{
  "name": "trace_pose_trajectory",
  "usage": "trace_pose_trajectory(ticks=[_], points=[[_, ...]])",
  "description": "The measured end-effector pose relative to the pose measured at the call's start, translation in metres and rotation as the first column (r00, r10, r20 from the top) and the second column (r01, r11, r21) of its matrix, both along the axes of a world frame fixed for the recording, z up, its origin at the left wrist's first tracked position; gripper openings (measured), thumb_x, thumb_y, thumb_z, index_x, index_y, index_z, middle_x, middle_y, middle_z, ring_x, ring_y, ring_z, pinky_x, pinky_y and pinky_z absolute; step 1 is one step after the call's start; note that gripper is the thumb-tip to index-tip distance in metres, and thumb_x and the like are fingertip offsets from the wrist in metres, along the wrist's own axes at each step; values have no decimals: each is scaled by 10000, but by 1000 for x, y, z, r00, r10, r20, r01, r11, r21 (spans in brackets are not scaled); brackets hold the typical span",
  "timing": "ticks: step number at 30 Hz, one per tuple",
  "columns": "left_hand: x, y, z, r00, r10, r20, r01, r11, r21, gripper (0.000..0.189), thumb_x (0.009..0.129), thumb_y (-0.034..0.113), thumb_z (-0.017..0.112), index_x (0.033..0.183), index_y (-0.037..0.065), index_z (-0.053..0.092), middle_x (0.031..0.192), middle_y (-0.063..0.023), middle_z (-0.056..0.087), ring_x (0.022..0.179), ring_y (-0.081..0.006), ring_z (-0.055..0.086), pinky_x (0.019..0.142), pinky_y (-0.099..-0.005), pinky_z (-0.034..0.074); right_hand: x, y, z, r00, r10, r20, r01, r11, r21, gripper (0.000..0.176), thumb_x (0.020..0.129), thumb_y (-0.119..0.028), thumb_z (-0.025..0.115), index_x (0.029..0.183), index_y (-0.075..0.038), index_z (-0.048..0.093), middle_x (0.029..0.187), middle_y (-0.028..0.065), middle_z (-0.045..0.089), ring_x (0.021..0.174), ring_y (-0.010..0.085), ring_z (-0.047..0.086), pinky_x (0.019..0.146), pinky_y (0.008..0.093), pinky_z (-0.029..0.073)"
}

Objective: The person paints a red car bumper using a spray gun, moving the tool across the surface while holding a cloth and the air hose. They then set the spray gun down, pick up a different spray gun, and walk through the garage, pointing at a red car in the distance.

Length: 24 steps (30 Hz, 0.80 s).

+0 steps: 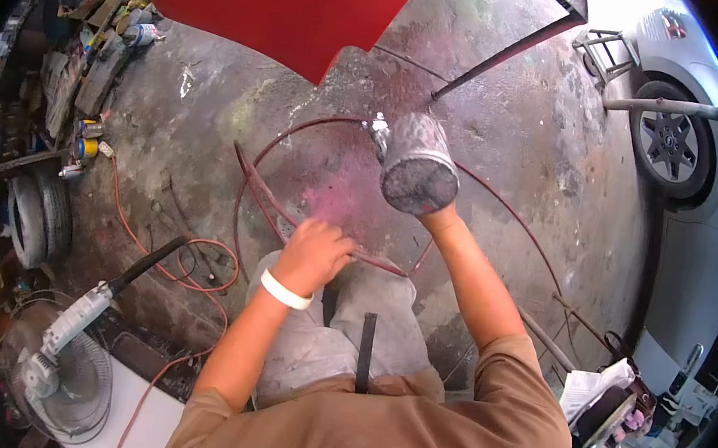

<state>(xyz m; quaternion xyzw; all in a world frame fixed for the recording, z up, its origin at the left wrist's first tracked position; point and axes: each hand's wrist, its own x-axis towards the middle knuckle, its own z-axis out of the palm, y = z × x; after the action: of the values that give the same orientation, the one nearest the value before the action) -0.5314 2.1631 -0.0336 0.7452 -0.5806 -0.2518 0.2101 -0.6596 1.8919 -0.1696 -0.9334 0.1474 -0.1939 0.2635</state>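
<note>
My right hand point(441, 218) grips a paint spray gun point(421, 165) out in front of me. Its metal cup is streaked with paint, and the cup's round dark end faces me; most of my fingers are hidden behind it. The gun's small silver fittings point to the left. Over my left thigh, my left hand point(313, 254), a white band on its wrist, is curled around a dark red air hose point(381, 263). The hose loops across the floor on both sides of me. Ahead hangs a bright red panel point(284, 9), apart from both hands.
A silver car point(701, 265) stands along the right. At left are a shelf with cans and clutter, tires point(40, 219), a fan point(60, 368) and an orange cord point(123, 210). A metal stand point(514, 53) reaches the stained concrete floor point(204, 123) ahead. Papers and tools lie at lower right.
</note>
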Motion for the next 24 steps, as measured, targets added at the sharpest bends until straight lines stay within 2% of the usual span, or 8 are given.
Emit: trace_pose_trajectory(ticks=[4,6,10,11,14,18,21,24], points=[[21,-18,-39,999,-45,30,47,995,-85,186,826,205,799,994,143,750,901,-59,674,939,-284,652,855,-438,471,24,4,4,999,-8,46,12,994,-105,303,779,-226,821,1043,-91,764,1017,135,757,941,369,718,831,457,572],[22,-28,-51,997,-72,14,73,995,-70,170,836,211,786,984,138,745,889,-58,676,931,-288,658,843,-440,476,19,0,-17,996,-40,80,37,998,45,462,882,-267,800,1293,-81,703,1299,130,727,1211,326,682,1046,418,540],[6,-41,-66,992,-106,74,113,987,-111,142,842,225,769,923,125,707,851,-64,672,890,-301,669,785,-439,497,23,-8,45,984,-121,129,145,970,-195,499,969,-258,791,1402,-65,635,1361,152,663,1333,372,572,1161,501,400],[-2,-39,-65,990,-112,83,121,985,-126,142,843,227,766,900,123,689,838,-67,665,880,-302,670,765,-438,499,19,-12,52,983,-140,123,161,970,-182,501,972,-267,791,1401,-63,633,1356,156,663,1332,371,574,1160,507,401],[-29,-25,-60,991,-96,88,114,967,-227,170,836,216,760,825,125,616,776,-69,617,811,-290,660,682,-435,502,22,-32,33,986,-42,162,96,935,-341,500,988,-280,776,1408,-55,625,1359,167,660,1349,371,567,1170,512,392],[-55,-4,-45,989,-45,143,73,978,-197,154,823,190,749,825,134,606,738,-43,558,763,-245,623,660,-407,476,41,-49,-1,979,101,179,-57,970,-237,536,950,-238,771,1433,-69,614,1383,136,679,1296,330,631,1115,446,473],[-60,3,-31,989,-12,147,37,984,-173,162,826,194,750,824,131,601,743,-33,546,766,-231,612,656,-388,459,44,-46,-28,985,144,92,-111,950,-291,424,815,-145,803,1218,-69,695,1141,133,738,1037,363,714,915,461,551],[-60,6,-25,986,33,160,0,979,-204,170,828,191,758,825,134,597,742,-25,530,762,-217,599,651,-375,445,41,-22,-25,971,238,30,-220,934,-283,373,770,-94,787,1126,-67,679,1019,135,719,931,365,706,828,471,552]])
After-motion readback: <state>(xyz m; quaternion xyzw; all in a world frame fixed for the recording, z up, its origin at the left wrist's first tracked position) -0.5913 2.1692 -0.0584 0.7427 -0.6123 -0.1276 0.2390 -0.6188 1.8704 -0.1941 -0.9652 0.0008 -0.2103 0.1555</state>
